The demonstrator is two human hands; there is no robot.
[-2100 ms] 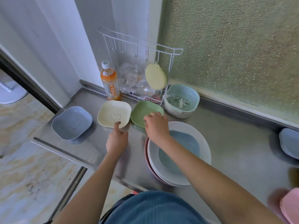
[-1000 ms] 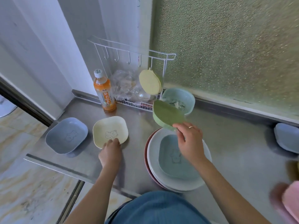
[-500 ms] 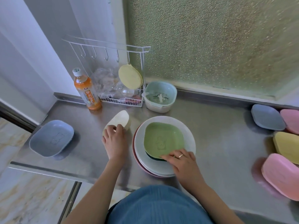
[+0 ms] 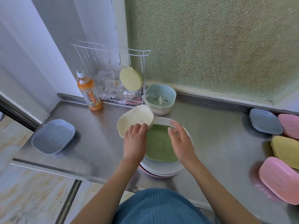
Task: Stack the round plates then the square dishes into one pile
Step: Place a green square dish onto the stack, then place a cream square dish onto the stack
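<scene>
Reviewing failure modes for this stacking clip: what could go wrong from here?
1. The left hand holds the cream dish tilted, gripped at one edge only; it could slip or land crooked on the green dish.
2. The right hand hovers over the green dish, so its fingers could get caught under the incoming dish.
3. The pile of plates sits near the counter's front edge; a hard drop might nudge it off.
</scene>
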